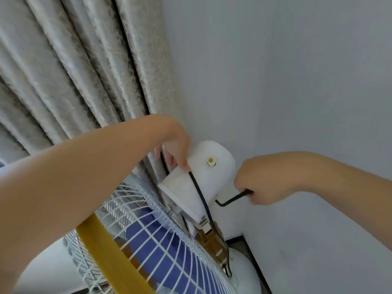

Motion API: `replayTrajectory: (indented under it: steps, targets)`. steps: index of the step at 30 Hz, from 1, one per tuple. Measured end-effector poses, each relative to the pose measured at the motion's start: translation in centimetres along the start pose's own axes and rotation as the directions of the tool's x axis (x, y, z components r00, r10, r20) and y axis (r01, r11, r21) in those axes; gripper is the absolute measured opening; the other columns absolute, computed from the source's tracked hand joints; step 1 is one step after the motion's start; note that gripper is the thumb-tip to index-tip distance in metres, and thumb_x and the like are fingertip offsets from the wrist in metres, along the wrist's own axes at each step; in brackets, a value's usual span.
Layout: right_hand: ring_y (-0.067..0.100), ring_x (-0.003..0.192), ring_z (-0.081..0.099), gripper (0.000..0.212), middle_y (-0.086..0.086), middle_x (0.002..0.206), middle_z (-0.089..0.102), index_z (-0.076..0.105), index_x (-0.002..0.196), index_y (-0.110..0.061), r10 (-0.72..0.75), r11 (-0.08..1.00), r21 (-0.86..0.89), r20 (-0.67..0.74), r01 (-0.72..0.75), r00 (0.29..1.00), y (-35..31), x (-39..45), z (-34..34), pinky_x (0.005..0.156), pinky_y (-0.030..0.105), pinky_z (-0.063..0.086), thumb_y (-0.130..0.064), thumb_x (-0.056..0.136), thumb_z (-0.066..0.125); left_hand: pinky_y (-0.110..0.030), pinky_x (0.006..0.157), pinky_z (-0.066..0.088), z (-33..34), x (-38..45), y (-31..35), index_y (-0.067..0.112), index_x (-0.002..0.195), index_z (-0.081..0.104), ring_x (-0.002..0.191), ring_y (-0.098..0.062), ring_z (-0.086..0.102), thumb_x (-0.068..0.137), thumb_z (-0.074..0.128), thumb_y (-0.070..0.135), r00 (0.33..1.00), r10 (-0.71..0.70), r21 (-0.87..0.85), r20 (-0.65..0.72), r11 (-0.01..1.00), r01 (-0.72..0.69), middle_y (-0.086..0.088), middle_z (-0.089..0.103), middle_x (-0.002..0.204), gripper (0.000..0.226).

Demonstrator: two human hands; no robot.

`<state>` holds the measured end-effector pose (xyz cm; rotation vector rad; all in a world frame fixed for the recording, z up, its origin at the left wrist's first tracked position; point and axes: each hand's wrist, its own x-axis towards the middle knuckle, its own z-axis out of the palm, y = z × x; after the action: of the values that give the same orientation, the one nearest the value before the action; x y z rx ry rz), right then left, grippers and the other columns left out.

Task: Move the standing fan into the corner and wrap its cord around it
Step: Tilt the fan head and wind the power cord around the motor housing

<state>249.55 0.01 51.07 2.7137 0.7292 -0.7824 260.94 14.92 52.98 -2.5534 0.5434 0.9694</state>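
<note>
Two bare hands work at the standing fan with white wire grille and blue blades point(161, 236), which stands in the corner between the pale patterned curtain point(74, 71) and the plain grey wall point(297, 81). Left hand point(176, 149) pinches the thin black cord point(201, 196) against the white plastic motor housing point(203, 175); right hand point(254, 183) is closed around the cord's far run. I judge wrapping is in hand; next, another loop around the housing. Plug and pole are mostly hidden.

The fan's motor housing point(209, 175) looked smooth matt white plastic; the curtain point(74, 71) was sheeny patterned cloth; the cord point(201, 200) matt black.
</note>
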Motion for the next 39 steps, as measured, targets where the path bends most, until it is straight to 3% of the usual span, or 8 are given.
replayTrajectory:
  steps: [5, 13, 16, 23, 27, 32, 36, 39]
  targets:
    - [0.007, 0.047, 0.032, 0.018, -0.005, 0.057, 0.037, 0.052, 0.074, -0.01, -0.081, 0.995, -0.066, -0.157, 0.072, 0.984, 0.1, -2.4, -4.2, 0.05, 0.001, 0.033, -0.018, 0.088, 0.047, -0.026, 0.081, 0.048, 0.3, -0.4, -1.5, 0.009, 0.124, 0.048, 0.092, -0.007, 0.05, 0.09, 0.046, 0.014, 1.0, 0.009, -0.088, 0.01, 0.996, -0.008, -0.006, 0.056, 0.127, 0.034]
    - [0.001, 0.053, 0.041, 0.019, -0.015, 0.055, 0.043, 0.068, 0.085, -0.012, -0.17, 0.968, 0.039, -0.627, 0.249, 0.761, 1.7, 3.0, -6.6, 0.053, 0.012, 0.028, -0.029, 0.083, 0.058, -0.029, 0.097, 0.044, 1.1, -0.5, -2.9, 0.008, 0.126, 0.047, 0.118, -0.019, 0.049, 0.087, 0.049, 0.005, 1.0, 0.015, -0.151, 0.008, 0.988, -0.014, -0.011, 0.05, 0.133, 0.039]
    - [-0.004, 0.056, 0.044, 0.021, -0.019, 0.057, 0.045, 0.07, 0.083, -0.014, -0.079, 0.933, 0.193, -0.714, 0.304, 0.696, 2.8, 5.4, -6.3, 0.056, 0.017, 0.034, -0.033, 0.077, 0.066, -0.023, 0.084, 0.048, 1.4, -0.4, -3.1, 0.006, 0.122, 0.049, 0.117, -0.019, 0.051, 0.086, 0.05, 0.004, 1.0, 0.012, -0.197, -0.007, 0.98, -0.013, -0.012, 0.052, 0.131, 0.036]
    - [-0.004, 0.066, 0.053, 0.014, -0.016, 0.073, 0.05, 0.071, 0.089, -0.005, -0.042, 0.8, 0.417, -0.679, 0.432, 0.733, 5.4, 9.3, -5.9, 0.062, -0.003, 0.037, -0.012, 0.078, 0.066, -0.024, 0.088, 0.042, 1.4, -0.3, -3.1, 0.007, 0.126, 0.046, 0.115, -0.016, 0.05, 0.085, 0.056, 0.022, 0.999, 0.024, -0.337, 0.036, 0.941, -0.01, -0.011, 0.05, 0.135, 0.044]
    - [-0.016, 0.061, 0.054, 0.015, -0.016, 0.072, 0.057, 0.072, 0.088, -0.004, 0.005, 0.689, 0.539, -0.673, 0.485, 0.74, 5.6, 11.3, -5.3, 0.061, -0.002, 0.04, -0.01, 0.074, 0.069, -0.029, 0.091, 0.04, 1.1, -0.5, -2.7, 0.009, 0.12, 0.05, 0.116, -0.016, 0.053, 0.079, 0.053, 0.052, 0.999, -0.001, -0.342, 0.036, 0.94, 0.013, -0.009, 0.059, 0.127, 0.059]
    - [0.003, 0.063, 0.054, 0.008, -0.009, 0.069, 0.061, 0.071, 0.081, -0.01, 0.148, 0.468, 0.785, -0.522, 0.406, 0.84, 5.9, 13.4, -4.5, 0.058, 0.015, 0.043, -0.016, 0.076, 0.068, -0.037, 0.1, 0.04, 1.1, -0.5, -2.3, 0.005, 0.124, 0.045, 0.115, -0.019, 0.055, 0.083, 0.04, 0.058, 0.998, -0.063, -0.435, -0.005, 0.899, 0.054, -0.012, 0.055, 0.13, 0.068]
    - [0.003, 0.064, 0.052, 0.015, 0.002, 0.081, 0.067, 0.07, 0.087, -0.004, 0.203, 0.561, 0.728, -0.582, 0.394, 0.787, 5.0, 14.8, -4.5, 0.053, 0.003, 0.04, -0.015, 0.082, 0.061, -0.031, 0.092, 0.039, 0.9, -0.2, -2.0, 0.002, 0.124, 0.045, 0.117, -0.021, 0.054, 0.086, 0.041, 0.051, 0.997, -0.076, -0.439, -0.005, 0.896, 0.066, -0.014, 0.055, 0.13, 0.062]
    - [0.009, 0.075, 0.055, 0.021, 0.017, 0.102, 0.069, 0.069, 0.091, 0.001, 0.225, 0.562, 0.738, -0.57, 0.373, 0.79, 4.9, 15.4, -4.0, 0.063, 0.011, 0.04, -0.013, 0.085, 0.053, -0.03, 0.096, 0.04, 0.8, 0.1, -1.5, -0.002, 0.121, 0.048, 0.115, -0.025, 0.055, 0.088, 0.04, 0.046, 0.996, -0.088, -0.406, -0.027, 0.911, 0.069, -0.018, 0.056, 0.128, 0.058]
